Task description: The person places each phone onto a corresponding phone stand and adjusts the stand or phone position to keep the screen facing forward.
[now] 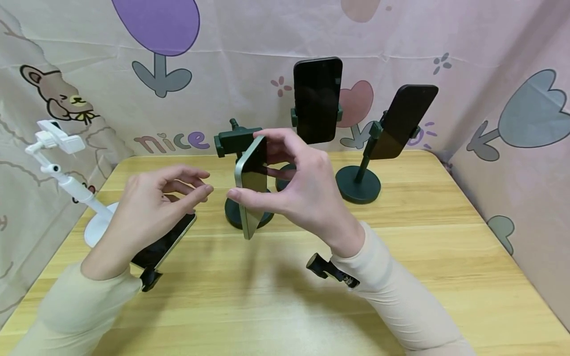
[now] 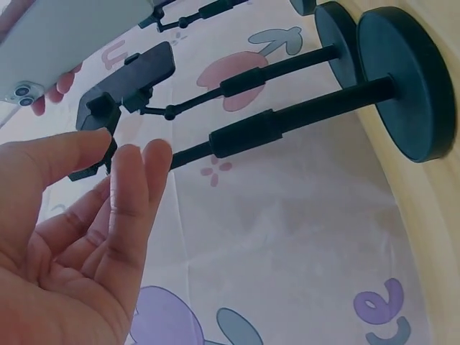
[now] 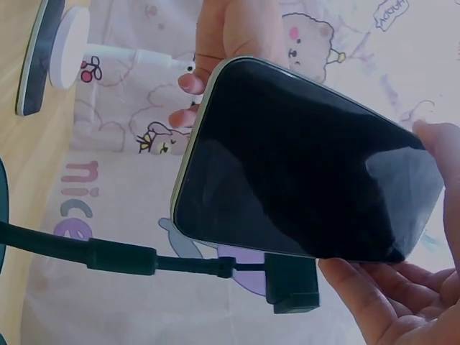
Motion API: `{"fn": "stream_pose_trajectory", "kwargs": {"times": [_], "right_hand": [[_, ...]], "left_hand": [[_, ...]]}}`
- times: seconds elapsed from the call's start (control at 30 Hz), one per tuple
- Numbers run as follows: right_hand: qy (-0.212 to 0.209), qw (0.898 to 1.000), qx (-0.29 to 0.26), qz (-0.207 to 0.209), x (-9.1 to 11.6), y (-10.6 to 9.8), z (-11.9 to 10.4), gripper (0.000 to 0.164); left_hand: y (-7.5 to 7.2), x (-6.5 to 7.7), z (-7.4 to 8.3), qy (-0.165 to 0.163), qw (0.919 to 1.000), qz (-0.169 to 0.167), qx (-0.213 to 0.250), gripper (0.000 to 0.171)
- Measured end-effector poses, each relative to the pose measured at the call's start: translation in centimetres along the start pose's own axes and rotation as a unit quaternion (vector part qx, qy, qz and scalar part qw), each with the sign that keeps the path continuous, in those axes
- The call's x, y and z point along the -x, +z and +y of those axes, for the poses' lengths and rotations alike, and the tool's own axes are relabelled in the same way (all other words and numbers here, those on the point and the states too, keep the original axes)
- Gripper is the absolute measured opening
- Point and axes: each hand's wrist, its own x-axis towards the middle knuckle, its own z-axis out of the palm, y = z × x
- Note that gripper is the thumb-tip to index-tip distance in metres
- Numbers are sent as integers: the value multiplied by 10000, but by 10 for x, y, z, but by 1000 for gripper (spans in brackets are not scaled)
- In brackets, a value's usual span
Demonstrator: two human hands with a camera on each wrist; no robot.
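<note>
My right hand [image 1: 311, 185] grips a smartphone [image 1: 252, 185] by its opposite edges, thumb on the near one and fingers on the far one. The phone stands upright above the table, its dark screen [image 3: 295, 165] filling the middle of the right wrist view. Its pale back [image 2: 79, 47], with two camera lenses, appears at the left wrist view's upper left. Just behind it rises a dark green phone stand with a bare clamp [image 1: 233, 141]. Left of the phone hovers my left hand [image 1: 156, 202], fingers loosely bent and holding nothing.
Two more dark green stands hold a black phone [image 1: 317, 99] at the back and another black phone [image 1: 403, 121] to the right. A white stand [image 1: 82, 190] is at the left. Another phone [image 1: 166, 242] lies on the wooden table [image 1: 249, 306], partly under my left hand.
</note>
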Motion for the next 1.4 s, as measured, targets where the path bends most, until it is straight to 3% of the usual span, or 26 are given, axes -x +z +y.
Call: {"fn": "stream_pose_trajectory", "kwargs": {"times": [0.23, 0.6, 0.83, 1.1, 1.4], "right_hand": [[16, 9986, 403, 344, -8, -5, -9, 58], [79, 9952, 665, 707, -25, -11, -14, 60], [93, 9921, 882, 882, -34, -15, -12, 56], [-268, 9854, 1356, 993, -45, -19, -6, 59], [-50, 9781, 1785, 1073, -57, -19, -8, 59]], "left_hand": [[1, -10, 13, 150, 9982, 520, 245, 28], [5, -26, 25, 342, 9941, 1031, 48, 33], [6, -29, 27, 308, 9935, 1090, 127, 32], [6, -32, 28, 182, 9936, 1084, 265, 34], [4, -33, 30, 158, 9945, 988, 302, 35]]}}
